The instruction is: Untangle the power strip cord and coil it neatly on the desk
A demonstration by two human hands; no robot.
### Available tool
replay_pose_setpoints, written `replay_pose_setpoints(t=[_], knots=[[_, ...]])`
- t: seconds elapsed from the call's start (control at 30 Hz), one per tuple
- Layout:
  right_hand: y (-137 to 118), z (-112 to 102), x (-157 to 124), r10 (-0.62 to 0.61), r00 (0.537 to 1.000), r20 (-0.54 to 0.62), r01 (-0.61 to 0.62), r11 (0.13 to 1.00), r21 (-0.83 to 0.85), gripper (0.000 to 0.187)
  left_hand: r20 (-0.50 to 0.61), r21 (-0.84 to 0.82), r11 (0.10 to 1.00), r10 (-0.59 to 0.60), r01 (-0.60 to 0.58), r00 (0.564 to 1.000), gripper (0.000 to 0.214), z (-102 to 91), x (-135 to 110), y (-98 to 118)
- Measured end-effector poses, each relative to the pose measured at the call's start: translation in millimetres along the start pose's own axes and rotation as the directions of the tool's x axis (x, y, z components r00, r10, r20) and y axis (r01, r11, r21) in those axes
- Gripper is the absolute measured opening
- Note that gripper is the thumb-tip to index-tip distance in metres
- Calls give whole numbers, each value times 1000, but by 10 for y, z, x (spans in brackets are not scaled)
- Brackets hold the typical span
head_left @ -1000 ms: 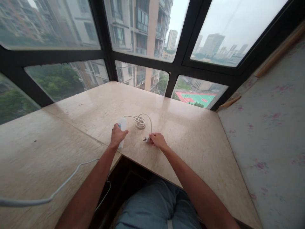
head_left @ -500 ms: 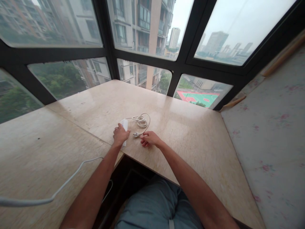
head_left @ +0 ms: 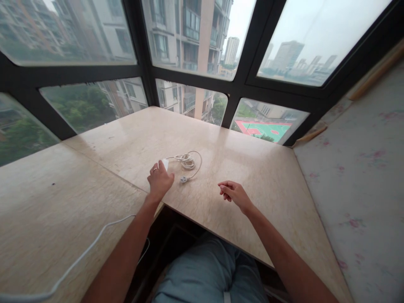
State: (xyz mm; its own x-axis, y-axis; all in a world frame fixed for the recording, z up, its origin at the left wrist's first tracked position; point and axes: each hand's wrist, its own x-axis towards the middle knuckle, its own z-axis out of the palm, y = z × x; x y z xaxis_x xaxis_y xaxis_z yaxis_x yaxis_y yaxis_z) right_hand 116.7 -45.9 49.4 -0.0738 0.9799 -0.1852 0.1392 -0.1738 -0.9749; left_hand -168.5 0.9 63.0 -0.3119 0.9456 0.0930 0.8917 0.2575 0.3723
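A white power strip (head_left: 165, 163) lies on the beige marble window ledge (head_left: 240, 168), mostly covered by my left hand (head_left: 159, 182), whose fingers are curled over it. Its white cord forms a small bundle (head_left: 187, 160) and ends in a plug (head_left: 183, 179) lying loose on the ledge just right of my left hand. My right hand (head_left: 233, 195) hovers to the right of the plug, fingers loosely curled, holding nothing and touching nothing.
A second white cable (head_left: 78, 256) runs across the lower wooden surface (head_left: 47, 210) at the left and drops into the gap by my knees. Dark window frames (head_left: 233, 90) close the far side. A floral mattress (head_left: 362, 181) lies at the right.
My right hand let go of the plug and drew back to the right. The plug now lies nearer the power strip. My left hand stayed on the strip.
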Motion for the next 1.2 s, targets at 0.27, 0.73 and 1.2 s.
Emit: replay_pose_setpoints(t=[0.27, 0.73, 1.2], knots=[[161, -582, -477, 3, 982, -188, 7, 999, 53, 33, -147, -142, 882, 430, -450, 891, 52, 325, -826, 562], [809, -1351, -1329, 126, 804, -581, 64, 953, 295, 44, -109, -413, 593, 721, -691, 685, 29, 1078, -2027, 1460], [1016, -1179, -1384, -121, 762, -637, 95, 993, -74, 45, -224, -316, 481, 800, -818, 557, 22, 1148, -1985, 1329]])
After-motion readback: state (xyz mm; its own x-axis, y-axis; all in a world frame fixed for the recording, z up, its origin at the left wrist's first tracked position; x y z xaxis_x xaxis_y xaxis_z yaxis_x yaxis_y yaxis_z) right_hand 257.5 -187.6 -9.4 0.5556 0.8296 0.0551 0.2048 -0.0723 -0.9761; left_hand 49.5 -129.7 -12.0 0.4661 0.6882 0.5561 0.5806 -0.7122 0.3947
